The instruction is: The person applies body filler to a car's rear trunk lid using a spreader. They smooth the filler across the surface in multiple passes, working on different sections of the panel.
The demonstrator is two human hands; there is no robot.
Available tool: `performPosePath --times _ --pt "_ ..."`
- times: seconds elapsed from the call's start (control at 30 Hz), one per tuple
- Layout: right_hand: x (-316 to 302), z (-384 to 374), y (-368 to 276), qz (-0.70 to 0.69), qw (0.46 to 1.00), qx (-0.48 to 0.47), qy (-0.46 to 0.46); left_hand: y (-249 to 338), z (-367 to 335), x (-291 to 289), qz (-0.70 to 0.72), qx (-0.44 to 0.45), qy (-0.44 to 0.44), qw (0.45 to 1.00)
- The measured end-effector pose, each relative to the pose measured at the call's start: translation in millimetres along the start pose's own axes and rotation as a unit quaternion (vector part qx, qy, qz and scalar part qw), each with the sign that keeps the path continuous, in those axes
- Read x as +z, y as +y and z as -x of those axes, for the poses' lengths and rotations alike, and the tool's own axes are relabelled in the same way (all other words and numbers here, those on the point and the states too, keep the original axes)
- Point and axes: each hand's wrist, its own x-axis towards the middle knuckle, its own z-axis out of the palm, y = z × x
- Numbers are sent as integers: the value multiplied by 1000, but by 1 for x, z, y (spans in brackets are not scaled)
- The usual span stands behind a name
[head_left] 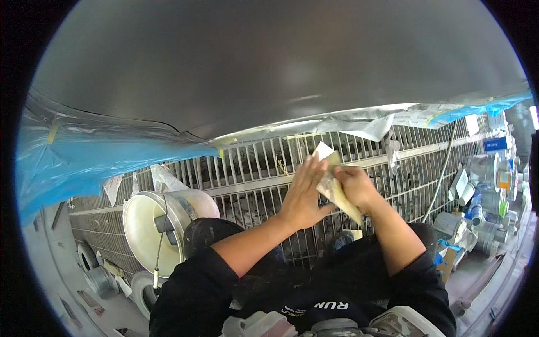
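Observation:
Between my hands is a pale yellow, grey-smudged flat strip (pixel 343 203), stiff-looking like worn sandpaper or a folded sheet. My right hand (pixel 357 187) is closed around its right side, with the thumb over it. My left hand (pixel 305 194) lies along its left edge, fingers stretched out and thumb apart. A small white piece (pixel 323 150) shows beyond the left fingertips; whether it belongs to the strip I cannot tell. Both hands are over the metal floor grating, below a large smooth grey panel (pixel 269 62).
Blue masking film (pixel 112 168) and torn paper (pixel 370 128) hang along the panel's lower edge. A white bucket (pixel 193 205) lies on its side at the left, with a cabled object in its mouth. Several cans (pixel 449 224) and a blue box (pixel 495 144) stand at right on the grating (pixel 252 185).

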Motion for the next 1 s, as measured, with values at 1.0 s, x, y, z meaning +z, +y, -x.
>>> performPosePath --times 1.0 --pt "-20 3 -16 -250 967 34 -39 -22 -17 -73 453 -190 -161 856"
